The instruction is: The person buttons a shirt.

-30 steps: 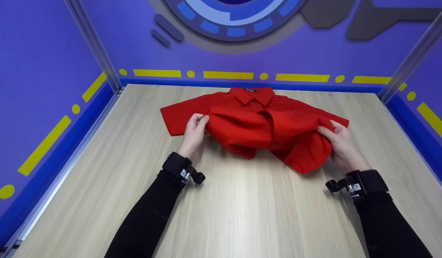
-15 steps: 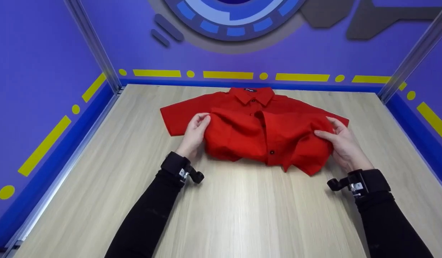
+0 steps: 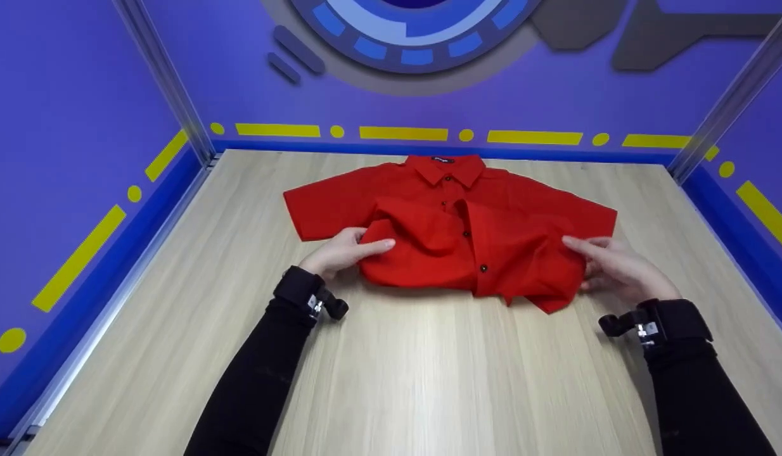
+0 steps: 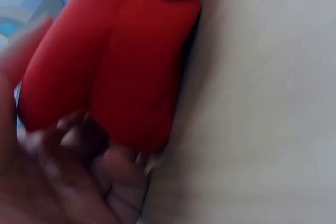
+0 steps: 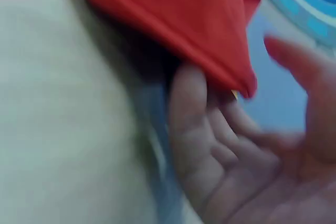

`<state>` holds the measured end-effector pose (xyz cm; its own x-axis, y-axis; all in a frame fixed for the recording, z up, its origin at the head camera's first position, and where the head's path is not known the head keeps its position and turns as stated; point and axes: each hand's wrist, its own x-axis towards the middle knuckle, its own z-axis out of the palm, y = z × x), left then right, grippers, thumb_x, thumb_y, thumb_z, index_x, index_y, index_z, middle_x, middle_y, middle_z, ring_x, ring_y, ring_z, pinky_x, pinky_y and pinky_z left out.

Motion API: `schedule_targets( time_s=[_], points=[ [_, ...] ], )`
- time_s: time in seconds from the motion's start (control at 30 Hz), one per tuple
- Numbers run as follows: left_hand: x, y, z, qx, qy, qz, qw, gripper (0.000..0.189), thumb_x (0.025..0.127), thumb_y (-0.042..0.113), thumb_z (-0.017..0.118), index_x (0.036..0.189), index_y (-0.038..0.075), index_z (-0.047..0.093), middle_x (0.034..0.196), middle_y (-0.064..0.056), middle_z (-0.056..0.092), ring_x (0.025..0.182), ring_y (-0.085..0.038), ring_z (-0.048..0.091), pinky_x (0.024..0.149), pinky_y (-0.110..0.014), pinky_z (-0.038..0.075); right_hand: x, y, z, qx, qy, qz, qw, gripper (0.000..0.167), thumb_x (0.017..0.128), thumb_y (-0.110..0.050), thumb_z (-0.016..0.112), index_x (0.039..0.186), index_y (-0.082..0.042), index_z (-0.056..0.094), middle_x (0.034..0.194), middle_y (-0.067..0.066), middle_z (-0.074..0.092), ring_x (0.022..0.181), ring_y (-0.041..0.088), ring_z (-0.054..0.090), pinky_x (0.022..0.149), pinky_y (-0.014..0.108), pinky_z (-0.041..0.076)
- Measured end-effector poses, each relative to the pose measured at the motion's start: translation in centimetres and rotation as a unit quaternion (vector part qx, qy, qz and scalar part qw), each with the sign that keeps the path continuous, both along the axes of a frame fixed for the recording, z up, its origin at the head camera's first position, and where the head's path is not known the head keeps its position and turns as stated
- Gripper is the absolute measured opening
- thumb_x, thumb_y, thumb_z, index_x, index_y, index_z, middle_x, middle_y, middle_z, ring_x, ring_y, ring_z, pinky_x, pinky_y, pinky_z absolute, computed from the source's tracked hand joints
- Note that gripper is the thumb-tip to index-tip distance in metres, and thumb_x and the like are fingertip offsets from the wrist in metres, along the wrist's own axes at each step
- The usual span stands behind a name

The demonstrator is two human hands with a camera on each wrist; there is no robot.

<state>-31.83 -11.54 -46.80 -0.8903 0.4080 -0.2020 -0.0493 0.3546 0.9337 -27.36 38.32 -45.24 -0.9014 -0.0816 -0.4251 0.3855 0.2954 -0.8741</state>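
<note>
A red short-sleeved button shirt [image 3: 516, 253] lies on the table, collar at the far side and sleeves spread left and right. Its lower part is folded up in a loose, rumpled bundle over the front. My left hand [image 3: 341, 252] is at the bundle's left edge, thumb stretched straight over the cloth; in the left wrist view its fingers [image 4: 123, 174] lie under the fold. At the right edge is my right hand [image 3: 622, 265], thumb apart from the fingers. The right wrist view shows its fingertips reaching beneath a corner of the cloth [image 5: 178, 14], thumb held off it.
The pale wooden table [image 3: 429, 380] is bounded by a blue-purple back wall [image 3: 391, 104] close behind the collar and by matching side walls. Metal posts [image 3: 182, 95] stand at the back corners. Each wrist wears a black strap with a small camera [image 3: 619, 324].
Both hands have let go of their pinch on the shirt and moved outward and slightly nearer. The raised cloth has sunk lower, leaving more of the buttoned front and right sleeve visible.
</note>
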Motion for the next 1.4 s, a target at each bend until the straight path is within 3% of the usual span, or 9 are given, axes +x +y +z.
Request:
schedule_targets(
  time_s=[0.13, 0.2, 0.3, 0.43, 0.53, 0.73, 0.9, 1.1, 1.4],
  points=[
    [0.1, -0.7, 0.2, -0.069, 0.015, -0.069, 0.9951, 0.053, 0.068, 0.061, 0.079, 0.093, 0.016, 0.065, 0.075, 0.004, 0.056, 0.068, -0.013, 0.047, 0.062, -0.027, 0.034, 0.3, 0.1, -0.2, 0.078, -0.009, 0.101, 0.9917, 0.048, 0.087, -0.047, 0.069, 0.103, -0.008, 0.047, 0.068, 0.002, 0.061, 0.062, 0.020, 0.063, 0.066, 0.040, 0.058],
    [0.1, -0.8, 0.2, -0.090, 0.022, -0.094, 0.9912, 0.054, 0.066, 0.058, 0.082, 0.098, 0.018, 0.065, 0.087, 0.003, 0.063, 0.076, -0.013, 0.052, 0.068, -0.029, 0.040, 0.4, -0.2, -0.3, 0.098, 0.020, 0.142, 0.9848, 0.043, 0.086, -0.040, 0.072, 0.101, -0.005, 0.053, 0.074, 0.004, 0.063, 0.067, 0.021, 0.063, 0.067, 0.039, 0.057],
    [0.1, -0.9, 0.2, -0.097, 0.023, -0.108, 0.9892, 0.051, 0.067, 0.052, 0.084, 0.099, 0.017, 0.065, 0.090, 0.001, 0.063, 0.078, -0.015, 0.053, 0.071, -0.029, 0.042, 0.4, -0.7, -0.4, 0.069, 0.053, 0.190, 0.9778, 0.036, 0.086, -0.028, 0.073, 0.110, -0.004, 0.058, 0.093, 0.007, 0.067, 0.084, 0.022, 0.065, 0.077, 0.038, 0.055],
    [0.0, -0.9, 0.0, -0.081, 0.026, -0.104, 0.9910, 0.039, 0.075, 0.047, 0.080, 0.091, 0.015, 0.065, 0.078, 0.003, 0.059, 0.070, -0.014, 0.047, 0.066, -0.027, 0.037, 0.6, -1.4, -0.6, -0.005, 0.073, 0.201, 0.9768, 0.037, 0.090, -0.017, 0.068, 0.121, -0.002, 0.055, 0.109, 0.008, 0.065, 0.101, 0.021, 0.062, 0.090, 0.037, 0.051],
    [-0.1, -0.8, -0.1, -0.057, 0.038, -0.097, 0.9929, 0.034, 0.082, 0.045, 0.075, 0.087, 0.013, 0.064, 0.073, 0.004, 0.055, 0.068, -0.013, 0.046, 0.065, -0.027, 0.035, 0.5, -1.8, -0.9, -0.016, 0.098, 0.172, 0.9801, 0.036, 0.092, -0.021, 0.066, 0.122, -0.003, 0.053, 0.104, 0.004, 0.065, 0.097, 0.017, 0.062, 0.088, 0.033, 0.051],
    [-0.4, -0.7, -0.4, -0.004, 0.032, -0.009, 0.9994, 0.026, 0.088, 0.036, 0.071, 0.096, 0.011, 0.068, 0.081, 0.000, 0.064, 0.077, -0.014, 0.060, 0.073, -0.027, 0.047, -0.4, -2.7, -1.6, -0.013, 0.144, 0.121, 0.9820, 0.045, 0.093, -0.025, 0.066, 0.131, -0.008, 0.048, 0.112, 0.001, 0.063, 0.098, 0.012, 0.061, 0.088, 0.026, 0.051],
    [-0.8, -0.8, -0.6, 0.032, 0.007, 0.077, 0.9965, 0.024, 0.091, 0.030, 0.069, 0.102, 0.009, 0.068, 0.089, -0.003, 0.067, 0.083, -0.017, 0.065, 0.075, -0.027, 0.050, -1.0, -3.5, -1.7, 0.016, 0.138, 0.113, 0.9838, 0.045, 0.093, -0.032, 0.065, 0.128, -0.008, 0.050, 0.111, 0.003, 0.062, 0.095, 0.011, 0.060, 0.083, 0.024, 0.051],
    [-1.5, -0.8, -0.6, 0.042, 0.012, 0.111, 0.9929, 0.024, 0.094, 0.029, 0.065, 0.104, 0.008, 0.066, 0.090, -0.003, 0.065, 0.084, -0.016, 0.063, 0.074, -0.026, 0.050, -2.3, -4.6, -1.5, 0.066, 0.140, 0.099, 0.9830, 0.045, 0.092, -0.039, 0.064, 0.122, -0.007, 0.054, 0.109, 0.006, 0.060, 0.093, 0.016, 0.058, 0.081, 0.025, 0.049],
    [-2.9, -0.6, -0.4, 0.029, 0.022, 0.145, 0.9888, 0.023, 0.096, 0.029, 0.062, 0.107, 0.010, 0.064, 0.090, -0.003, 0.063, 0.083, -0.016, 0.061, 0.072, -0.026, 0.049, -3.9, -6.0, -0.4, 0.076, 0.121, 0.050, 0.9884, 0.042, 0.095, -0.036, 0.060, 0.120, -0.003, 0.052, 0.100, 0.006, 0.059, 0.090, 0.016, 0.055, 0.077, 0.027, 0.046]
  ],
)
